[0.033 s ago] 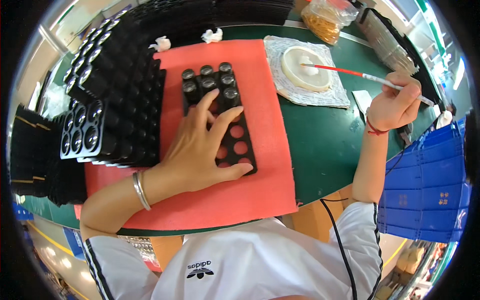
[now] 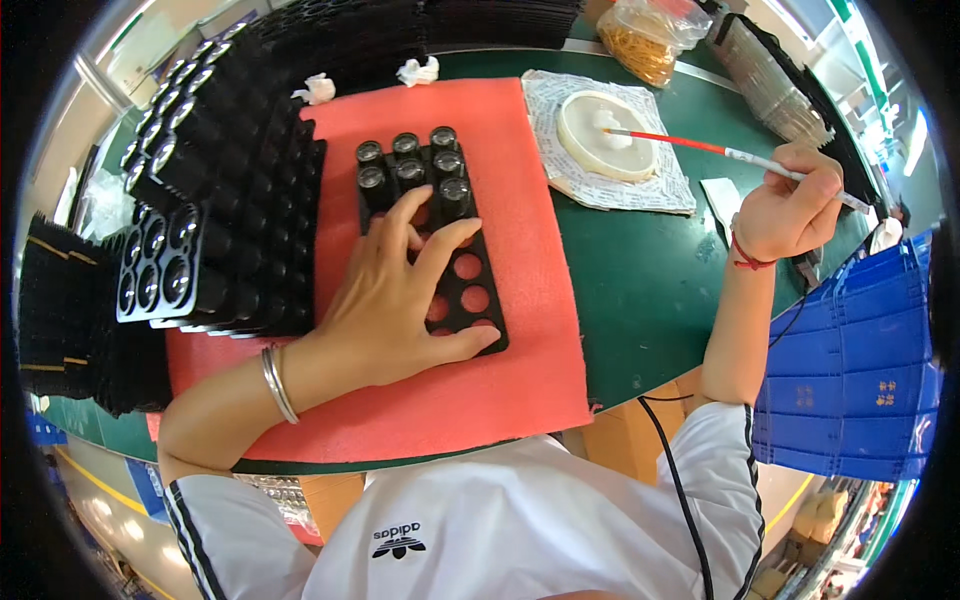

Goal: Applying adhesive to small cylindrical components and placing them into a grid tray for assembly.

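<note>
My left hand [image 2: 385, 290] lies with fingers spread over a black tray [image 2: 497, 345] with round holes, thumb on its near right edge. Several black cylinders with clear, shiny glass-like tops [image 2: 410, 170] stand in the tray's far holes, just beyond my fingertips. Red shows through the nearer holes. My right hand [image 2: 790, 210] is closed round a thin paintbrush [image 2: 690, 146] with a red and white handle. The brush tip touches white paste [image 2: 612, 138] in a shallow round dish [image 2: 570, 150]. What lies under my left palm is hidden.
The tray rests on a red mat [image 2: 530, 390] on a green table [image 2: 630, 300]. Stacked black trays of lens-topped cylinders [image 2: 220, 240] stand at left. Patterned paper [image 2: 675, 195] lies under the dish. Behind are crumpled tissues [image 2: 418, 71] and a bag of yellowish strands [image 2: 640, 50]; blue bins [image 2: 850, 380] stand at right.
</note>
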The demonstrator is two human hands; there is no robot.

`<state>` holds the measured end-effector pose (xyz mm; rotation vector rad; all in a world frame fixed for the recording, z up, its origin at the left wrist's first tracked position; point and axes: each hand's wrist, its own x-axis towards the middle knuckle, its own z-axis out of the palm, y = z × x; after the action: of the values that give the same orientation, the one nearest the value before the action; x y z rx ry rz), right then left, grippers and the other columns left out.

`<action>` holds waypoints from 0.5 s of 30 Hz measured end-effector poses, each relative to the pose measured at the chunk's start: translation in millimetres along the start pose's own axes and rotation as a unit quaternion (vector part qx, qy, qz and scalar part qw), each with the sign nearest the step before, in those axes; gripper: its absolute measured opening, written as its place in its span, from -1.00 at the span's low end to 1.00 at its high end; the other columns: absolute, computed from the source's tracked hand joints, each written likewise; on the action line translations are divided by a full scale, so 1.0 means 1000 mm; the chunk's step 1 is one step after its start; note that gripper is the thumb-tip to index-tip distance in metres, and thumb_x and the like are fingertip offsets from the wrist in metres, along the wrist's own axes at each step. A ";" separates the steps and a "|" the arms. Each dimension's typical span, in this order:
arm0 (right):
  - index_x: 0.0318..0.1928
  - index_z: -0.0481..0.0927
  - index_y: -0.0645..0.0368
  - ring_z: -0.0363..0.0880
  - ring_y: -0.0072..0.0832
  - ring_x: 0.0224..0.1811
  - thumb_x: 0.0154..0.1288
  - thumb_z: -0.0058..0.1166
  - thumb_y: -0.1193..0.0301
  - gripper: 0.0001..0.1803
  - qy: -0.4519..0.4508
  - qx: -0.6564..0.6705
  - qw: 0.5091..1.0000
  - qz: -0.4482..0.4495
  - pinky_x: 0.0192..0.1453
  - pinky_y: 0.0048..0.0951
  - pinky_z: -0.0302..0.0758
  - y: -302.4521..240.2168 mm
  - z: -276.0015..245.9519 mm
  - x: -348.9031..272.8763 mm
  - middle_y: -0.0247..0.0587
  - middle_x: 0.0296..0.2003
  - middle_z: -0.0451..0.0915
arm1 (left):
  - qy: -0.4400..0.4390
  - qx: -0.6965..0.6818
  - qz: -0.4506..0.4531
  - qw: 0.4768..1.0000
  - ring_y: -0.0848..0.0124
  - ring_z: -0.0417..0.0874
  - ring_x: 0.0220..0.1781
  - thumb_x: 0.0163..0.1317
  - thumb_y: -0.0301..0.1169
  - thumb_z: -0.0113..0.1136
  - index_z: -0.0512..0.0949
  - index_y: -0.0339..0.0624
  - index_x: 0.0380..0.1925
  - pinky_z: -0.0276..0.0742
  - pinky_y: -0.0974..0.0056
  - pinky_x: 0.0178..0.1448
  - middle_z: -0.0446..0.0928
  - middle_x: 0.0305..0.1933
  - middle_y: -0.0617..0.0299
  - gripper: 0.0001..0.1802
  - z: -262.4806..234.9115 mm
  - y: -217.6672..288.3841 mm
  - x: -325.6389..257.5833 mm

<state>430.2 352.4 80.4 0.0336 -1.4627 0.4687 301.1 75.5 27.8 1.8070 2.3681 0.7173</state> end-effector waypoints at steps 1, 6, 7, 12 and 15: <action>-0.57 0.34 0.30 0.23 -0.56 -0.65 0.33 -0.36 0.31 -0.61 -0.005 0.008 1.000 -0.012 -0.59 -0.59 0.16 0.002 -0.002 0.000 -0.17 -0.62 0.37 | -0.007 0.027 -0.008 1.000 0.12 0.26 -0.09 -0.22 -0.02 0.28 0.20 -0.08 0.09 0.23 0.11 0.06 0.00 0.12 -0.09 -0.16 -0.001 0.001 -0.001; -0.53 0.40 0.29 0.24 -0.69 -0.67 0.32 -0.34 0.31 -0.62 -0.043 0.021 0.999 -0.021 -0.62 -0.68 0.14 0.006 -0.002 -0.002 -0.21 -0.57 0.45 | 0.000 0.016 -0.011 1.000 0.11 0.23 -0.09 -0.18 -0.06 0.27 0.25 -0.02 0.07 0.22 0.12 0.05 0.04 0.08 -0.05 -0.24 -0.001 0.001 -0.002; -0.54 0.40 0.29 0.24 -0.68 -0.66 0.32 -0.34 0.32 -0.62 -0.054 0.009 0.998 -0.014 -0.61 -0.68 0.15 0.005 -0.002 -0.003 -0.21 -0.56 0.45 | -0.003 0.017 -0.010 1.000 0.11 0.22 -0.10 -0.17 -0.07 0.26 0.24 -0.01 0.09 0.20 0.13 0.06 0.04 0.09 -0.04 -0.23 0.000 -0.001 -0.001; -0.52 0.41 0.25 0.20 -0.69 -0.65 0.33 -0.35 0.28 -0.61 -0.116 -0.050 0.992 -0.001 -0.59 -0.71 0.11 0.000 0.007 -0.008 -0.25 -0.54 0.42 | 0.002 0.024 -0.002 1.000 0.12 0.21 -0.12 -0.15 -0.09 0.24 0.19 -0.02 0.15 0.21 0.17 0.04 0.05 0.09 -0.05 -0.19 0.001 -0.004 -0.001; -0.53 0.42 0.25 0.19 -0.70 -0.66 0.33 -0.33 0.26 -0.60 -0.105 -0.038 0.992 0.051 -0.59 -0.71 0.10 0.001 0.007 -0.008 -0.26 -0.55 0.42 | 0.014 0.037 0.007 0.999 0.11 0.22 -0.13 -0.14 -0.09 0.23 0.17 -0.05 0.17 0.22 0.17 0.02 0.06 0.09 -0.07 -0.18 0.002 -0.006 -0.001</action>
<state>422.9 348.8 73.1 -0.0535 -1.6943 0.5032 297.0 74.1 23.5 1.8557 2.4333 0.6676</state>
